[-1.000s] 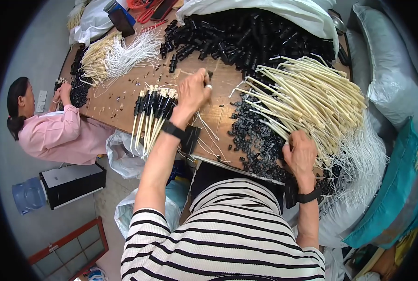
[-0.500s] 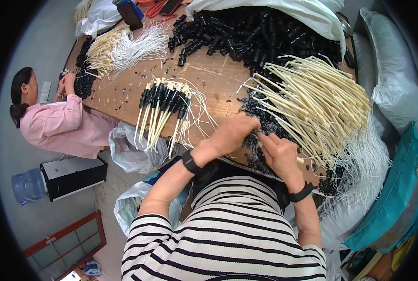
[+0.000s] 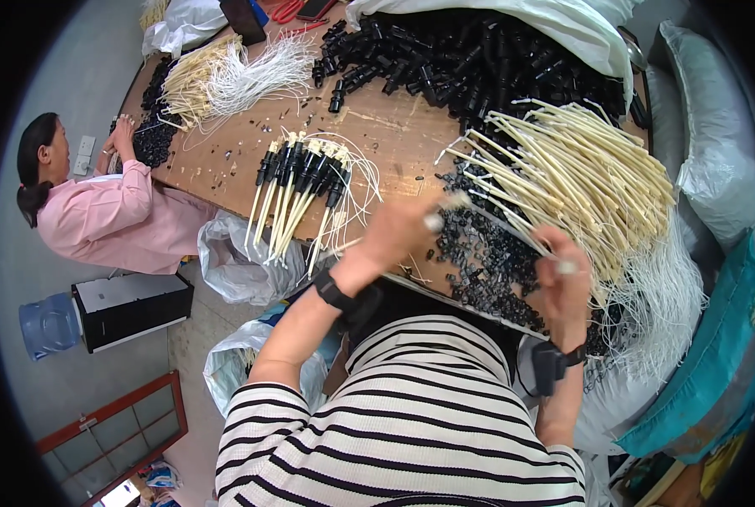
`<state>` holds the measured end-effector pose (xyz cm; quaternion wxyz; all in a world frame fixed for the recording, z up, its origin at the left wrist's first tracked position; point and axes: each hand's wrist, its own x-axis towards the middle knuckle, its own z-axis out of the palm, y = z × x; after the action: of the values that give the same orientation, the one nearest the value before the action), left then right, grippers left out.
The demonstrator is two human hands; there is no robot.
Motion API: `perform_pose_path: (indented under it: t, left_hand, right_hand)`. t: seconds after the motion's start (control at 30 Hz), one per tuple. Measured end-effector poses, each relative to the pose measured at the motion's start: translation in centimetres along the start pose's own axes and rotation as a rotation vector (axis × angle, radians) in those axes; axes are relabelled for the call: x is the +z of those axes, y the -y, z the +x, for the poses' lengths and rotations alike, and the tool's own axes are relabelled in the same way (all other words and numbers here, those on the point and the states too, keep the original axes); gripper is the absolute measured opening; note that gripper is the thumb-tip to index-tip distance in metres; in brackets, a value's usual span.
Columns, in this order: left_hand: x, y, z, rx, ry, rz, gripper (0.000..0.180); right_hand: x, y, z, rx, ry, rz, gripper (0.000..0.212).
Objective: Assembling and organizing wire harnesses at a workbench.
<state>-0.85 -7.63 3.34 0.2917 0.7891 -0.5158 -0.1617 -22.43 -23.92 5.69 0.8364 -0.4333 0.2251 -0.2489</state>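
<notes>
My left hand (image 3: 401, 228), smeared by motion, is over the table's near edge, fingers closed around something pale. My right hand (image 3: 563, 275) is raised at the right of the small black parts, its fingers bent together. A thin whitish cord (image 3: 506, 223) runs between the two hands. Below them lies a spread of small black parts (image 3: 487, 262). Next to my right hand is a big pile of cream rods (image 3: 576, 182) with white cords (image 3: 652, 291). Left of my left hand lies a bundle of black connectors with cream rods (image 3: 303, 173).
Black connectors (image 3: 479, 63) are heaped at the back under a white sack (image 3: 512, 15). A co-worker in pink (image 3: 111, 211) handles small black parts at the left. More cream rods (image 3: 196, 80) lie there. Stuffed sacks (image 3: 715, 127) line the right side; open bags (image 3: 242, 258) stand below the table.
My hands were close together over the small black parts; now they are apart, left hand to the left, right hand to the right. A thin cord now shows between them.
</notes>
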Motion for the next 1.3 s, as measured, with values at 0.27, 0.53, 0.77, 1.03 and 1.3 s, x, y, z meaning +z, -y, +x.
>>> perform_pose_path:
  t: [0.27,0.53,0.77,1.03,1.3]
  left_hand:
    - [2.1,-2.3,0.5,-0.324,0.102,-0.763,0.023]
    - [1.4,-0.6,-0.6,-0.046,0.093,-0.200,0.041]
    - [1.4,-0.9,-0.8,-0.059,0.194,-0.107,0.043]
    - [1.6,-1.4,-0.8,-0.083,0.215,-0.210,0.039]
    - [1.3,-2.1,-0.1,-0.161,0.199,-0.380,0.034]
  right_hand:
    - [4.5,-4.9,0.7,-0.420,0.249,-1.330,0.025]
    - [4.1,-5.3,0.8,-0.519,0.040,-1.366,0.011]
    - [4.2,-5.7,1.1,-0.541,0.068,-1.361,0.009]
    - [4.0,-5.8,0.8,-0.397,0.071,-1.199,0.012]
    - [3.6,-5.4,0.8,-0.471,0.117,-1.260,0.012]
